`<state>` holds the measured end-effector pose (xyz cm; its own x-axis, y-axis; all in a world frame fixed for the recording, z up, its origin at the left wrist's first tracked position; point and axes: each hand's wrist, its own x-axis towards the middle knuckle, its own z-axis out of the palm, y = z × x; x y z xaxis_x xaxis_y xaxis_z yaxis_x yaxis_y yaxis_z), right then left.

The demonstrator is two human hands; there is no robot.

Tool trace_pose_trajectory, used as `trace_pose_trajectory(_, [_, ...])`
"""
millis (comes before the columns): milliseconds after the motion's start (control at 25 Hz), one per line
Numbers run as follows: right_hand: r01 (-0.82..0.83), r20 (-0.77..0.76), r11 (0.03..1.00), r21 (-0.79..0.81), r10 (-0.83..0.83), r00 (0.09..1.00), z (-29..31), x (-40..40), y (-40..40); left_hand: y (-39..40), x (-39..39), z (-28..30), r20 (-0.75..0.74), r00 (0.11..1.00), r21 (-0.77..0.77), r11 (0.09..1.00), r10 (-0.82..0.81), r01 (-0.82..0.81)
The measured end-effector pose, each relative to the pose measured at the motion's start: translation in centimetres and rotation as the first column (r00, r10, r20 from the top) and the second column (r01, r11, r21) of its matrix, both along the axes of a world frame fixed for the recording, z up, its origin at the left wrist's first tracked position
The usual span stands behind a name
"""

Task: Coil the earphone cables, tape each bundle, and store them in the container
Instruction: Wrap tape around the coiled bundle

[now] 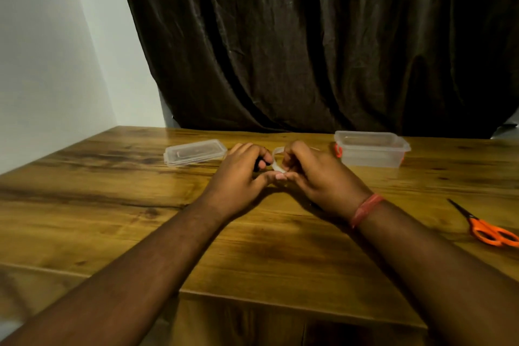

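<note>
Nearest the camera, two bare forearms reach forward over the wooden table [112,205], and the right one wears a red band [365,209] at the wrist. The hands meet just above the tabletop. The left hand [238,174] has its fingers curled round something small and dark, most likely a coiled earphone bundle [259,163], though almost all of it is hidden inside the grip. The right hand [311,174] pinches a strip of clear tape [276,159], which arcs up between the two hands and comes down against the left fingers. The step in hand looks like the taping of a bundle: the strip seems to be partly laid on and not yet pressed round. The next move probably calls for the left hand to keep the coil tight so the loops do not spring apart, while the right draws the tape snugly round and smooths the free end down on itself; clear tape sticks to fingertips readily, so the release needs care. To the right, near the table edge, lie orange-handled scissors [490,232], blades pointing away. Farther back, the clear container [372,153] stands open, right of the hands, with something orange just beside its left wall, too small to identify; whether anything lies inside I cannot tell. Its lid [195,152] rests flat, left of the hands. Behind the table hangs a dark brown curtain [309,36], and a pale wall [42,50] closes the left side.
</note>
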<state>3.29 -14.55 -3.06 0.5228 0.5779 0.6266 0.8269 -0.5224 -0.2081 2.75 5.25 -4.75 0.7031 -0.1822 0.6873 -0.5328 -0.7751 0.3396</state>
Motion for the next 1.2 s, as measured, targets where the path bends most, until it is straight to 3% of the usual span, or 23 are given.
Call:
trace_pose_trajectory(320, [-0.031, -0.067, 0.998, 0.049, 0.034, 0.997, -1.5, 0.8, 0.6, 1.1, 0.4, -1.1, 0.018, 0.999, 0.024, 0.999, 0.035, -0.036])
trace_pose_trajectory(680, [-0.066, -0.036, 0.995, 0.073, 0.069, 0.997, -1.4, 1.2, 0.4, 1.0, 0.3, -0.7, 0.018, 0.999, 0.101, 0.994, 0.027, -0.029])
trace_pose_trajectory(880, [-0.055, -0.038, 0.998, 0.026, 0.056, 0.998, -1.6, 1.1, 0.2, 1.3, 0.4, -1.0, 0.02, 0.999, 0.278, 0.96, -0.028, 0.021])
trace_pose_trajectory(1040, [-0.047, -0.057, 0.999, -0.003, 0.047, 0.997, -1.5, 1.9, -0.6, 1.3, 0.4, -1.0, 0.005, 0.999, 0.245, 0.968, -0.049, 0.047])
trace_pose_trajectory(1200, [0.004, 0.047, 0.991, -0.134, 0.002, 0.999, -1.8, 2.7, -1.0, 1.5, 0.3, -1.0, -0.016, 0.998, 0.195, 0.978, -0.067, 0.069])
